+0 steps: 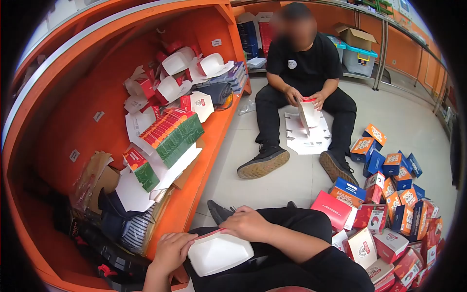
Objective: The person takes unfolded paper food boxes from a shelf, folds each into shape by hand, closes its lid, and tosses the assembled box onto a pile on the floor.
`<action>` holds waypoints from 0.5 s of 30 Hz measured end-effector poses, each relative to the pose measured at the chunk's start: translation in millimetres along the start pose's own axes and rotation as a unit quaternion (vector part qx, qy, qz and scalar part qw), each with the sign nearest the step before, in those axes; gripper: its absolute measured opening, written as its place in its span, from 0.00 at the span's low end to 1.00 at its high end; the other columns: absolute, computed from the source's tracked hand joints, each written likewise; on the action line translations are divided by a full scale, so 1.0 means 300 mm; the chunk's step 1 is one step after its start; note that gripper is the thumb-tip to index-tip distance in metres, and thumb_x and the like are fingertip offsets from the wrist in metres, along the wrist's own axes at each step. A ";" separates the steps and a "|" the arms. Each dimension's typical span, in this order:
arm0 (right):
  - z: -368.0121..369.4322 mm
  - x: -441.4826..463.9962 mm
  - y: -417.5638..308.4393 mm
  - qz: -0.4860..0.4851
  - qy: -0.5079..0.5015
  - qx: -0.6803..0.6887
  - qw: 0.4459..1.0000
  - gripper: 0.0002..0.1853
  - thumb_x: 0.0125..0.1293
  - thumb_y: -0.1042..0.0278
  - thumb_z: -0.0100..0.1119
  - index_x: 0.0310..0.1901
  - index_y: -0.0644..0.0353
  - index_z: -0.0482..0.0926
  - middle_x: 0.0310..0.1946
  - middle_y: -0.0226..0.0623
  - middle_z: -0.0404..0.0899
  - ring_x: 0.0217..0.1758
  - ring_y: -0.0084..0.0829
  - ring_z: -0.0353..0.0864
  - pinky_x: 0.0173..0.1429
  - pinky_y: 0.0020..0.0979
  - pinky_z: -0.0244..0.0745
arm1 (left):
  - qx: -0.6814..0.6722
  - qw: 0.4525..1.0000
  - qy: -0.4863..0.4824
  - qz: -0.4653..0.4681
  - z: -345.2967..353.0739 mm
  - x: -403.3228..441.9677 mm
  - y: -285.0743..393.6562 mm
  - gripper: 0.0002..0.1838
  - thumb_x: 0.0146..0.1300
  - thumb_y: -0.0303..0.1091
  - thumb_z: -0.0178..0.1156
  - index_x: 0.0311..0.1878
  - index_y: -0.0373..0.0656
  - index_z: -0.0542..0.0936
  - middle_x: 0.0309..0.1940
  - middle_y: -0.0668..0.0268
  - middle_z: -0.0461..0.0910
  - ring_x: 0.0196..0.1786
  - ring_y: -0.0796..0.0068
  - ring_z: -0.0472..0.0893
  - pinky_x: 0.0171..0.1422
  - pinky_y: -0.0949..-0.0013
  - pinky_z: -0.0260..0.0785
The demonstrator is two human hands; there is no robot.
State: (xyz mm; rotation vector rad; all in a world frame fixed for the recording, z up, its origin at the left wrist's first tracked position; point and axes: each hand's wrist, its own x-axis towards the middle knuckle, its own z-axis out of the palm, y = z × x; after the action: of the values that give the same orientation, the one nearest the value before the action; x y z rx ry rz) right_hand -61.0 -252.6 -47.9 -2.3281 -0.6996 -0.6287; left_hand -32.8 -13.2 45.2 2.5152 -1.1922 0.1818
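A white cardboard food box (220, 254) with a red edge rests over my lap, its pale inner side facing up. My left hand (171, 249) is closed on its upper left corner. On the red top edge, my right hand (247, 224) grips the same box with bent fingers. Just beyond, on the orange shelf to the left, lie a stack of red and green folded boxes (170, 134) and a smaller red and green bundle (141, 169). White flat card sheets (131, 192) lie under and around them.
Opposite me, a seated person (306, 63) in black holds a white and red box (309, 114) above flat white sheets (309, 141). At right is a heap of folded red, blue and orange boxes (389, 219). Opened white boxes (177, 62) pile up on the orange shelf (214, 146).
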 end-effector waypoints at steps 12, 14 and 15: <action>0.026 0.022 0.029 0.247 0.018 0.303 0.920 0.14 0.62 0.70 0.54 0.49 0.62 0.75 0.41 0.44 0.77 0.43 0.41 0.77 0.49 0.33 0.71 | -0.155 0.947 0.229 -0.166 0.008 -0.064 -0.103 0.13 0.54 0.24 0.58 0.45 0.39 0.78 0.39 0.58 0.79 0.38 0.69 0.79 0.44 0.65 0.69; 0.074 0.016 0.039 0.250 0.025 0.285 0.925 0.12 0.62 0.72 0.53 0.47 0.64 0.75 0.40 0.44 0.77 0.44 0.42 0.76 0.49 0.33 0.71 | -0.305 0.877 0.259 -0.266 0.071 -0.107 -0.146 0.14 0.57 0.25 0.56 0.48 0.37 0.76 0.46 0.57 0.76 0.44 0.70 0.77 0.51 0.66 0.68; 0.090 0.018 0.029 0.236 0.049 0.277 0.930 0.12 0.62 0.73 0.52 0.46 0.64 0.76 0.40 0.45 0.77 0.43 0.42 0.76 0.49 0.33 0.70 | -0.350 0.859 0.232 -0.293 0.082 -0.141 -0.190 0.14 0.59 0.26 0.54 0.49 0.36 0.76 0.50 0.56 0.74 0.47 0.70 0.76 0.56 0.66 0.66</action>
State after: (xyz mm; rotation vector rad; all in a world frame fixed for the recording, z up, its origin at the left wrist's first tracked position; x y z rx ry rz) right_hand -44.7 -238.6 -67.1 -1.8189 -0.2074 -0.2729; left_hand -16.8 41.8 -3.5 1.8934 -0.1949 0.1470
